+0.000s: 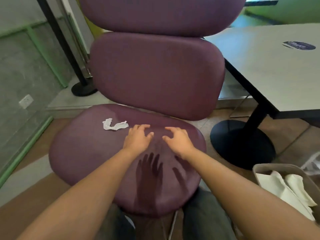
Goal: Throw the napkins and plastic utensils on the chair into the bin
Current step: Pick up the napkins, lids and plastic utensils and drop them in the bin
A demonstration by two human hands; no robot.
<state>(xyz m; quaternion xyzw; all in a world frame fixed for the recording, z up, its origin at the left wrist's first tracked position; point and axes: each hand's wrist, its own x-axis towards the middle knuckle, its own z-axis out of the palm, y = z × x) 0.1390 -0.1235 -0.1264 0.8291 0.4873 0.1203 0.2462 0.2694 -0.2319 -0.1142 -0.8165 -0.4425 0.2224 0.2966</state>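
Note:
A crumpled white napkin [115, 125] lies on the purple chair seat [83, 149], toward its back left. My left hand [138, 137] hovers over the seat just right of the napkin, fingers spread and loosely bent, holding nothing. Beside it, my right hand [178, 138] hovers over the seat's middle, also spread and holding nothing. Both cast shadows on the seat. The beige bin [259, 168] stands on the floor at the lower right, with white napkins inside. No plastic utensils are visible on the seat.
The chair's purple backrest [156, 75] rises behind the seat. A grey table [277, 66] on a black pedestal base [242, 144] stands to the right, close to the bin. A black post base [84, 89] stands by the wall on the left.

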